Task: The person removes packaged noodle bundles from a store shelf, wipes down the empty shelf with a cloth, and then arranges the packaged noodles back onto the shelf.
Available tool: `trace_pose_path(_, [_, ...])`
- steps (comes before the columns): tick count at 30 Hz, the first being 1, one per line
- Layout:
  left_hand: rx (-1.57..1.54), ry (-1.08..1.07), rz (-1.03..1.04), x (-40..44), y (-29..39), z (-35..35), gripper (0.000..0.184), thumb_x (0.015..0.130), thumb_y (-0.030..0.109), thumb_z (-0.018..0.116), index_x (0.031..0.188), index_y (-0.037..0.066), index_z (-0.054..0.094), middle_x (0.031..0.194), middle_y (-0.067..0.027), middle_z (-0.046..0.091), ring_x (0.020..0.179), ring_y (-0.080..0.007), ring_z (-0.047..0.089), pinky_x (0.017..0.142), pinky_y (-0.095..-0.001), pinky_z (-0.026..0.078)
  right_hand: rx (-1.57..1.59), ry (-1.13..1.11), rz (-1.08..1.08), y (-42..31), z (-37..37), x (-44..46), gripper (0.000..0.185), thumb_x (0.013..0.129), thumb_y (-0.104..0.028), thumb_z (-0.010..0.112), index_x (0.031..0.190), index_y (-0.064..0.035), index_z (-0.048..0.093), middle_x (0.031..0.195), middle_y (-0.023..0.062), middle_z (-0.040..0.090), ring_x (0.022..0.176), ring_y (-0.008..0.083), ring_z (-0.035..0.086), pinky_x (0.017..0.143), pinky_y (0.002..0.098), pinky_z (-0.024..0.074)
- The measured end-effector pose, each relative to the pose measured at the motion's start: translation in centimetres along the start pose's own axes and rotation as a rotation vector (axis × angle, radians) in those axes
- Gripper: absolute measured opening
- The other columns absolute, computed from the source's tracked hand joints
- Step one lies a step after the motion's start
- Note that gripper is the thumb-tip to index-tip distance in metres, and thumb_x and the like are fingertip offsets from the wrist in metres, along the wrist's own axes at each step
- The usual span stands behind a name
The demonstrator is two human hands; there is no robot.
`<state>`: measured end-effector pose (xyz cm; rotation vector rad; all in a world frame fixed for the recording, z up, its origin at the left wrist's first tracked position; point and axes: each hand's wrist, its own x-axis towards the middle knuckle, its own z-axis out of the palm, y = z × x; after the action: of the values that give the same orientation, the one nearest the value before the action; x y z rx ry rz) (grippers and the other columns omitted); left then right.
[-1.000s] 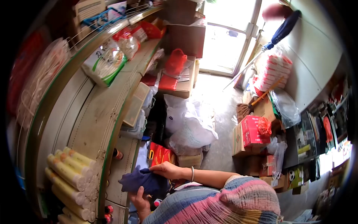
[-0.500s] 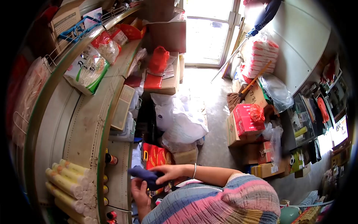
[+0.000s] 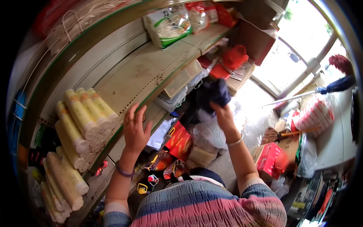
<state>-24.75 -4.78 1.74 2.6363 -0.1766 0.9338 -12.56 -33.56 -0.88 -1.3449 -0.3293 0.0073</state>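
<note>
Navy cloth (image 3: 214, 94) hangs in a loose bunch at the far end of the right hand (image 3: 225, 120), gathered just beyond its fingers and leaning slightly to their left. That hand grasps it, the thumb side showing and most of the fingers hidden behind the folds, so how tight the grip is I cannot tell. Being crumpled, the cloth shows no clear long axis; its bulk lies forward of the right hand, in line with the outstretched forearm and its bangle (image 3: 236, 140).

The left hand (image 3: 135, 130) is well apart from the cloth — empty, fingers spread and raised, with the cloth ahead of it and off to its right. So the right hand is plainly the nearer one. Just beside the left hand runs the front edge of the shelf (image 3: 134, 73); whether the fingertips touch it is unclear. To that hand's left stand stacked yellow rolls (image 3: 83, 117). Between the hands, and lower, lies a red package (image 3: 179, 140) — and left of the cloth sits a clear plastic box (image 3: 170, 101).
</note>
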Motion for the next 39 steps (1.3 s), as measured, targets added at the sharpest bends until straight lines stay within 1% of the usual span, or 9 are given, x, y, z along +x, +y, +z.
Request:
trace_pose_path(4, [0.243, -0.012, -0.002, 3.6, -2.9, 0.7, 0.053, 0.076, 0.02, 0.07, 0.121, 0.001, 0.051, 0.129, -0.0179, 0.044, 0.117, -0.0357, 0.044, 0.098, -0.045, 0.036, -0.244, -0.115, -0.575, -2.0, 4.2, 12.6, 0.028, 0.089, -0.004, 0.055, 0.117, 0.0029, 0.055, 0.109, 0.0061, 0.062, 0.099, 0.0153, 0.057, 0.088, 0.0293, 0.0452])
trace_pose_path(6, [0.347, -0.073, -0.049, 4.3, -5.1, 1.5, 0.051, 0.081, 0.028, 0.066, 0.121, 0.0, 0.052, 0.126, -0.02, 0.048, 0.116, -0.0353, 0.046, 0.098, -0.0442, 0.036, -0.745, -0.046, -0.857, -2.7, 6.8, 17.7, 0.025, 0.083, -0.005, 0.058, 0.107, 0.0005, 0.061, 0.101, 0.02, 0.064, 0.092, 0.0354, 0.061, 0.084, 0.0372, 0.0475])
trace_pose_path(9, [0.419, -0.233, -0.132, 3.7, -8.2, 3.0, 0.045, 0.086, 0.033, 0.06, 0.118, 0.001, 0.056, 0.12, -0.0187, 0.054, 0.11, -0.0344, 0.052, 0.094, -0.0438, 0.039, -1.247, -0.333, -0.532, 2.3, 11.4, 23.8, 0.037, 0.077, -0.014, 0.059, 0.114, -0.0059, 0.06, 0.111, 0.0248, 0.059, 0.111, 0.0406, 0.051, 0.092, 0.0429, 0.0444])
trace_pose_path(17, [0.164, -0.212, -0.335, 3.8, -10.1, 4.0, 0.028, 0.091, 0.029, 0.053, 0.104, 0.006, 0.064, 0.097, -0.0078, 0.066, 0.086, -0.0277, 0.062, 0.077, -0.0403, 0.047, -1.357, -0.624, 0.186, 11.7, 19.8, 31.2, 0.089, 0.081, -0.065, 0.05, 0.144, -0.0053, 0.027, 0.139, 0.0439, 0.017, 0.122, 0.0626, 0.03, 0.1, 0.0576, 0.0319])
trace_pose_path(22, [0.156, -0.224, -0.368, 4.3, -9.5, 3.8, 0.022, 0.089, 0.026, 0.056, 0.097, 0.008, 0.066, 0.09, -0.0055, 0.066, 0.085, -0.0253, 0.062, 0.076, -0.0393, 0.047, -1.542, -0.75, 0.033, 13.6, 25.9, 29.9, 0.093, 0.079, -0.068, 0.051, 0.145, -0.0068, 0.026, 0.147, 0.0344, 0.013, 0.131, 0.0588, 0.014, 0.104, 0.0579, 0.0272])
trace_pose_path(27, [0.173, -0.204, -0.37, 4.3, -9.0, 3.9, 0.018, 0.088, 0.021, 0.058, 0.095, 0.007, 0.066, 0.087, -0.0062, 0.066, 0.079, -0.0261, 0.062, 0.073, -0.0379, 0.046, -1.228, -1.366, -0.794, 13.8, 29.2, 24.5, 0.066, 0.086, -0.048, 0.054, 0.138, -0.0116, 0.038, 0.141, 0.0248, 0.035, 0.13, 0.043, 0.032, 0.11, 0.0457, 0.025])
trace_pose_path(32, [0.155, -0.162, -0.381, 4.5, -8.6, 3.9, 0.015, 0.086, 0.019, 0.059, 0.093, 0.007, 0.067, 0.083, -0.006, 0.066, 0.076, -0.0266, 0.062, 0.071, -0.0378, 0.046, -1.367, -1.149, -1.023, 19.2, 27.2, 33.8, 0.044, 0.087, -0.033, 0.052, 0.124, -0.009, 0.053, 0.129, 0.014, 0.052, 0.123, 0.0343, 0.044, 0.1, 0.0451, 0.039])
trace_pose_path(35, [0.176, -0.154, -0.39, 4.4, -8.5, 3.8, 0.014, 0.085, 0.019, 0.061, 0.09, 0.008, 0.067, 0.082, -0.0058, 0.066, 0.076, -0.0269, 0.062, 0.071, -0.0382, 0.047, -1.679, -0.848, -0.445, 13.2, 24.6, 37.2, 0.044, 0.092, -0.037, 0.044, 0.117, -0.0032, 0.057, 0.121, 0.0235, 0.054, 0.112, 0.0362, 0.054, 0.092, 0.0452, 0.0453])
trace_pose_path(39, [0.207, -0.15, -0.413, 4.2, -8.4, 3.9, 0.014, 0.084, 0.022, 0.062, 0.087, 0.009, 0.067, 0.08, -0.005, 0.066, 0.076, -0.0259, 0.062, 0.071, -0.0383, 0.047, -1.637, -0.677, -0.311, 19.2, 26.1, 42.3, 0.044, 0.091, -0.035, 0.045, 0.121, -0.0026, 0.052, 0.118, 0.0239, 0.055, 0.104, 0.0377, 0.058, 0.088, 0.0465, 0.0474])
